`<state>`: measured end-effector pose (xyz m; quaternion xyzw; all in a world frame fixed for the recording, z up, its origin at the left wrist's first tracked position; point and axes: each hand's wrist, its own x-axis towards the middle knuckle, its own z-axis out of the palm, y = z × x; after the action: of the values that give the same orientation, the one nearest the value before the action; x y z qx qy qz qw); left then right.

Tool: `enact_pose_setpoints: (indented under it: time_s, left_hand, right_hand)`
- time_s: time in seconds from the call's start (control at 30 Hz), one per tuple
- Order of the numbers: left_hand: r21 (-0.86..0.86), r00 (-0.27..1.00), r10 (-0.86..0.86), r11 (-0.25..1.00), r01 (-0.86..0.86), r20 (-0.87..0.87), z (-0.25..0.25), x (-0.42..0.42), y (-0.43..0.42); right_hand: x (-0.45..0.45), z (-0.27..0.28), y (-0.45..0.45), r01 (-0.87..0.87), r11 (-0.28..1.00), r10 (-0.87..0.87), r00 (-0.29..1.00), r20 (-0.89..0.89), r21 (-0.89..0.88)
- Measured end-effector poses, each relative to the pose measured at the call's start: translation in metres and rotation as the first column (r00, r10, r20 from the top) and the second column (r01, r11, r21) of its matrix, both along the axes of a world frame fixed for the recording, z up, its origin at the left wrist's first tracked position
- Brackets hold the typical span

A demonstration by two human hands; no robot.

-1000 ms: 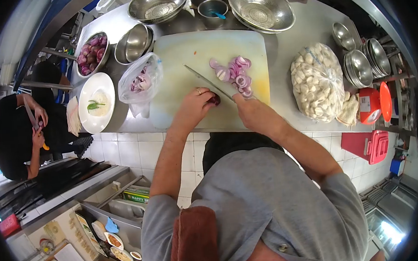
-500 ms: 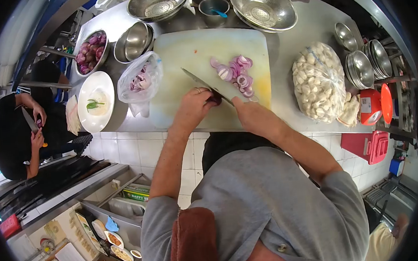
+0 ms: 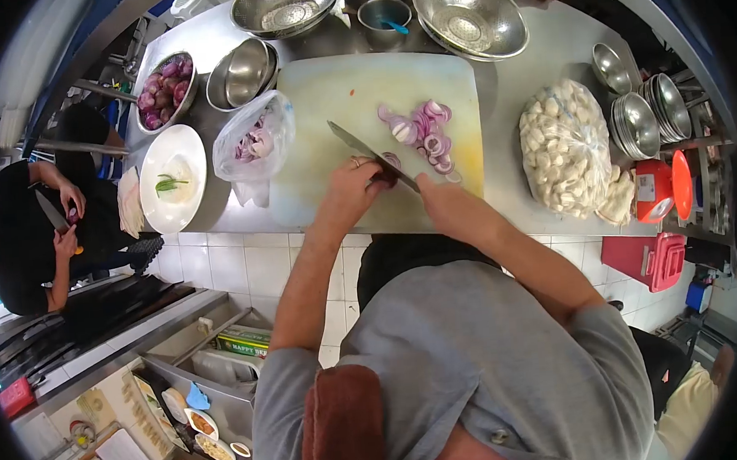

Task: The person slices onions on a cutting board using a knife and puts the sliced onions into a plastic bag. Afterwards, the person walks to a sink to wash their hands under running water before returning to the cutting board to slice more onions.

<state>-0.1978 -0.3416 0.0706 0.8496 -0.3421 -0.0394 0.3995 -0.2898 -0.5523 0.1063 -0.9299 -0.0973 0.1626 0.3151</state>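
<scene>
My right hand (image 3: pixel 444 202) is closed round the handle of a kitchen knife (image 3: pixel 362 149), whose blade points up and left over the cutting board (image 3: pixel 318 90). My left hand (image 3: pixel 351 190) grips a red onion (image 3: pixel 380 177) against the board near its front edge, fingers curled beside the blade. The hand partly hides the onion. A cut slice (image 3: pixel 392 159) shows on the far side of the blade. Purple and white onion slices (image 3: pixel 427 134) lie in a loose pile on the board's right half.
Left of the board are a clear bag of onion pieces (image 3: pixel 253 144), a white oval plate (image 3: pixel 178 216) and a basket of red onions (image 3: pixel 162 99). A bag of garlic (image 3: pixel 564 146) stands right. Metal bowls (image 3: pixel 470 21) line the back. Another person (image 3: pixel 26 226) holds a knife at far left.
The knife blade has swung from the pile side to lie closer over the onion, and a slice now shows beyond it. The view has shifted slightly.
</scene>
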Motion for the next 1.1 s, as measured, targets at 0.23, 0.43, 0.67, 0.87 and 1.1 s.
enact_pose_setpoints:
  time_s: [0.23, 0.43, 0.67, 0.87, 1.1]
  left_hand:
    - [-0.021, 1.000, -0.006, 1.000, 0.006, -0.009, -0.010, 0.000, 0.004]
    - [-0.035, 0.999, -0.019, 0.999, 0.020, 0.031, -0.011, 0.002, 0.005]
    - [-0.052, 0.998, 0.006, 0.999, -0.003, 0.067, -0.014, -0.002, 0.006]
    - [-0.094, 0.993, 0.015, 0.996, -0.003, 0.118, -0.019, -0.001, 0.006]
    - [-0.098, 0.991, -0.010, 0.995, 0.023, 0.135, -0.017, -0.001, 0.005]
  right_hand:
    - [0.001, -0.010, 0.006, 0.011, 1.000, -0.010, 0.999, 0.040, -0.014]
    - [0.014, 0.005, -0.002, 0.003, 1.000, -0.001, 0.990, 0.140, -0.016]
    - [-0.001, 0.038, -0.009, -0.082, 0.994, 0.087, 0.994, 0.070, -0.067]
    - [-0.006, 0.044, -0.020, -0.119, 0.990, 0.122, 0.992, 0.038, -0.073]
    - [0.017, -0.012, 0.001, -0.070, 0.996, 0.075, 0.994, 0.086, -0.060]
